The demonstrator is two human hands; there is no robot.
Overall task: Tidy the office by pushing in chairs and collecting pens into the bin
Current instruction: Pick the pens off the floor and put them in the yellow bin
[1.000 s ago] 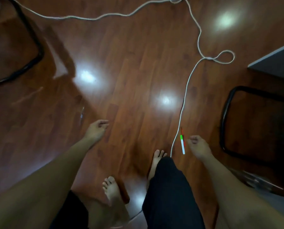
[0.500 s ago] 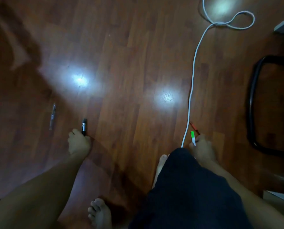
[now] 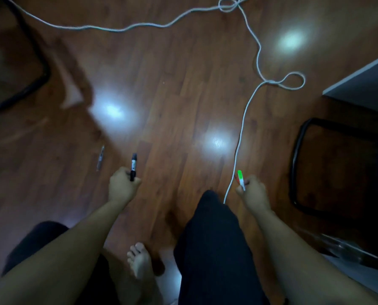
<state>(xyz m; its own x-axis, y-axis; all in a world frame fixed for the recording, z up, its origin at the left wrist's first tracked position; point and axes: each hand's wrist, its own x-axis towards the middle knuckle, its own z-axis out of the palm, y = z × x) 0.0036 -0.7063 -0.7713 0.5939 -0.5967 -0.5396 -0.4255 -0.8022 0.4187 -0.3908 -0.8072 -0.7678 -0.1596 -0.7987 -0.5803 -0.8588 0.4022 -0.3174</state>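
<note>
My left hand (image 3: 122, 185) is closed around a black marker (image 3: 133, 165) whose tip points away from me, above the wooden floor. My right hand (image 3: 253, 191) grips a white pen with a green cap (image 3: 240, 177), and a red pen (image 3: 236, 178) shows just beside it in the same fist. One more grey pen (image 3: 100, 157) lies on the floor, left of my left hand. No bin is in view.
A white cable (image 3: 240, 137) runs across the floor from the far side down to my right leg. Black chair frames stand at the right (image 3: 293, 164) and far left (image 3: 40, 62). A grey desk corner (image 3: 359, 84) is at the right. My bare foot (image 3: 139, 260) is below.
A second ago both hands were reaching down with nothing in them; now the left holds the black marker and the right holds the pens, and both have lifted off the floor.
</note>
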